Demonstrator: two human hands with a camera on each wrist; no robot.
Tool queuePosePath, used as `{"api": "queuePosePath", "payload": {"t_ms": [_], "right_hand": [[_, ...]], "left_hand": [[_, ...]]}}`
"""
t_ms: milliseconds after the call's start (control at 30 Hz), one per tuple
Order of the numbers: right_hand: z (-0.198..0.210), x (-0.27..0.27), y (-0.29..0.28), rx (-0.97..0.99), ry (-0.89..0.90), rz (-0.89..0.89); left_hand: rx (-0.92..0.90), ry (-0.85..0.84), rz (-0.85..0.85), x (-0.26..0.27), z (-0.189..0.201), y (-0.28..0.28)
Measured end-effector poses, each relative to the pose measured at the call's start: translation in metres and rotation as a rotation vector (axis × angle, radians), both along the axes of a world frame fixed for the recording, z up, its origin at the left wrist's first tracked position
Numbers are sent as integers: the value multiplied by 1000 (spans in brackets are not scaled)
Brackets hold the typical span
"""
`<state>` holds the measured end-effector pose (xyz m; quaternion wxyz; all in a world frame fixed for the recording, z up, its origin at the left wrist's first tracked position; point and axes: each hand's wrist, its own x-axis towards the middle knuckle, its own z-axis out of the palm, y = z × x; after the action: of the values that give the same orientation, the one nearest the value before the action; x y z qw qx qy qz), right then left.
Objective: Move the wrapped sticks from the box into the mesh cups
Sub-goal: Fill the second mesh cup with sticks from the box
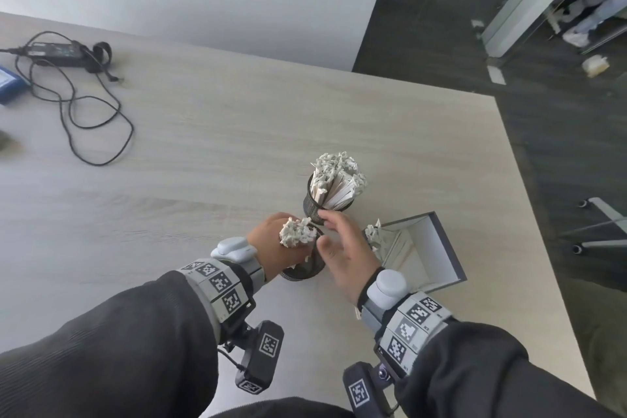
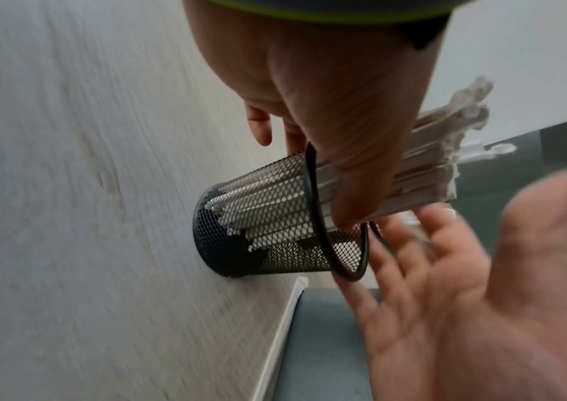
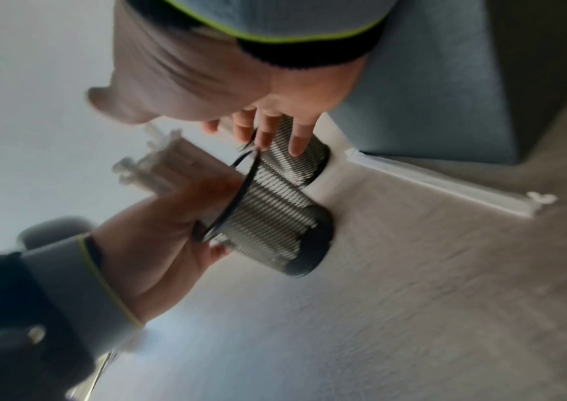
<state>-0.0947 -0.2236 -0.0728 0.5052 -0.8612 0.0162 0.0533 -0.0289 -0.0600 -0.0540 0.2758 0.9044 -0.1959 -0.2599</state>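
Note:
Two black mesh cups stand side by side on the table. The far cup [image 1: 314, 209] [image 3: 306, 157] is packed with wrapped sticks [image 1: 339, 173]. My left hand [image 1: 271, 241] [image 2: 336, 108] grips a bundle of wrapped sticks [image 1: 297, 232] [image 2: 439, 152] standing in the near cup [image 1: 302, 270] [image 2: 264, 230] [image 3: 275, 230]. Beside both cups, my right hand [image 1: 339, 248] [image 3: 268, 130] is open with straight fingers, and its fingertips are at the far cup's mesh wall. The open grey box [image 1: 437, 241] lies to the right, with a few sticks [image 1: 373, 234] at its near end.
A black power adapter with a looping cable [image 1: 57, 51] lies far left on the table, beside a blue object [image 1: 8, 83] at the frame edge. The table's right edge [image 1: 543, 248] runs just past the box, with dark floor beyond.

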Motion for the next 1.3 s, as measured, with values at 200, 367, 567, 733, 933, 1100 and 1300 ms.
{"api": "queuePosePath", "payload": {"t_ms": [200,367,567,733,933,1100,1300], "right_hand": [[-8,-7,-19,-315,186,-143],[-12,-2,-43,-629,465,-107],[-29,0,-41,-753,693,64],[-27,5,-36,-732,725,167],[0,-8,-39,-406,398,-79],[49,-2,-28,40,100,-200],[63,14,-5,32,46,-89]], "left_hand": [[24,32,166,6,6,20],[51,64,200,6,11,19],[-4,105,273,6,6,25],[-97,109,321,6,-2,32],[-185,106,351,5,0,34],[-224,119,329,4,1,37],[-253,133,315,-3,-1,49]]}}
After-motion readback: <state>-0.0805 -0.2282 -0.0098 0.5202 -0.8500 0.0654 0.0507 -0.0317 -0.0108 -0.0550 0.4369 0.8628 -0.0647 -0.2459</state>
